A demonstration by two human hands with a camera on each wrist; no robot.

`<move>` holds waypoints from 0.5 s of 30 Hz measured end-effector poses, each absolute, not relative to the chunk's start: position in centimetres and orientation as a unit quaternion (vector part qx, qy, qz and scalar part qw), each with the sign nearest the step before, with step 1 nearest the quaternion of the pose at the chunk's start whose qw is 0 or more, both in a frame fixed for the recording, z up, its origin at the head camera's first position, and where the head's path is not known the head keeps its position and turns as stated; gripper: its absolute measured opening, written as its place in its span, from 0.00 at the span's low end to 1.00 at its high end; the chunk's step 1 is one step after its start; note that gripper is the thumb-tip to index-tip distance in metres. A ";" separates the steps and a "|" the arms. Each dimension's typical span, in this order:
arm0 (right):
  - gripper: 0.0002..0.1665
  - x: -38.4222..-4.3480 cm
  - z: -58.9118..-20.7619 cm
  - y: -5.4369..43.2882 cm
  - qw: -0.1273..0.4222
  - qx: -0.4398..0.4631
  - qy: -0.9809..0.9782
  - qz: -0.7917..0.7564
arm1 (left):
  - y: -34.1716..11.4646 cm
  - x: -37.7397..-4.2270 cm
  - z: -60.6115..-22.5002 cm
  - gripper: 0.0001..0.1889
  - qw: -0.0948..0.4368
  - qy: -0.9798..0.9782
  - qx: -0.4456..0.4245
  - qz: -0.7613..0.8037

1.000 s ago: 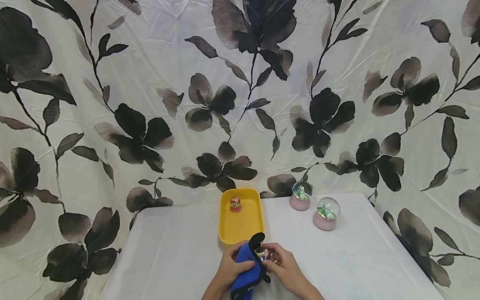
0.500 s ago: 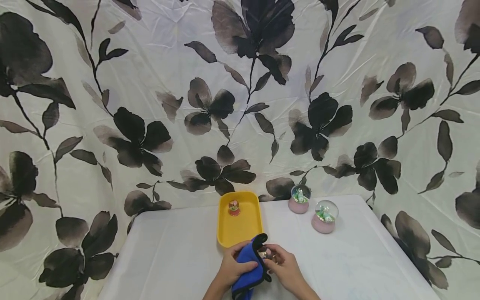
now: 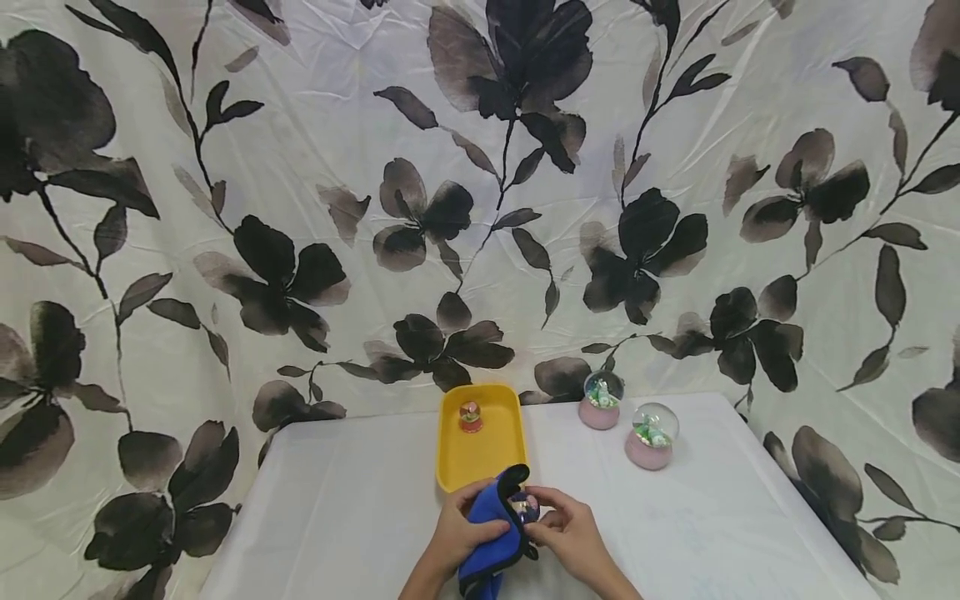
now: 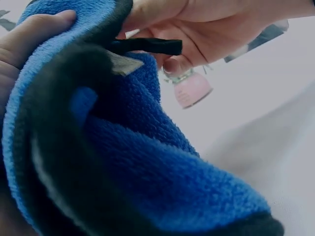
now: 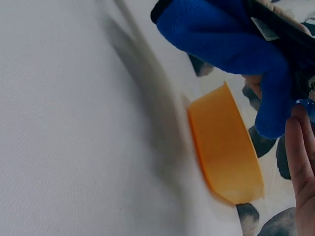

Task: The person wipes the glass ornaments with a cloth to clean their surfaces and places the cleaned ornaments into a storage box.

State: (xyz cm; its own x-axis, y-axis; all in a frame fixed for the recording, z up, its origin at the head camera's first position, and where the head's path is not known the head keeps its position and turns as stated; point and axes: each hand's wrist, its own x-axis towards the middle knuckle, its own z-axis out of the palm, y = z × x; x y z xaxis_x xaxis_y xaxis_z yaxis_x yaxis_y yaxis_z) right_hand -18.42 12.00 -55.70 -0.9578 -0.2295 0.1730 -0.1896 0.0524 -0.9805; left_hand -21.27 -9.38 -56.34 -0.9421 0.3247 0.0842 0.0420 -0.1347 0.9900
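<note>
My left hand (image 3: 453,533) grips a blue plush cloth (image 3: 487,533) with black edging, its thumb lying over the front; in the left wrist view the cloth (image 4: 157,167) hangs in folds. Against the cloth's right side is a small shiny snow globe (image 3: 528,507), partly covered by cloth and fingers. The thumb and fingers of my right hand (image 3: 570,529) pinch it. In the right wrist view only a blue bit of the globe (image 5: 306,104) shows by the fingertips (image 5: 298,115).
Beyond the hands, a yellow tray (image 3: 480,467) holds a small red-based snow globe (image 3: 470,417). Two larger pink-based snow globes, one farther back (image 3: 600,402) and one nearer (image 3: 651,437), stand at the right on the white-covered table (image 3: 337,500). Behind hangs a floral cloth backdrop (image 3: 525,275).
The small globe has turned between my right fingers, showing different sides. The blue cloth and both hands have shifted only slightly.
</note>
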 end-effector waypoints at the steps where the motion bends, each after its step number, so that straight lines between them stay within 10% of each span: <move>1: 0.27 -18.4 -55.6 12.0 0.024 -0.129 0.718 -0.684 | -9.4 -21.2 -56.3 0.28 0.096 0.652 0.143 0.739; 15: 0.28 -18.2 -55.7 11.8 0.011 -0.154 0.717 -0.680 | -8.7 -20.5 -56.5 0.27 0.088 0.629 0.135 0.760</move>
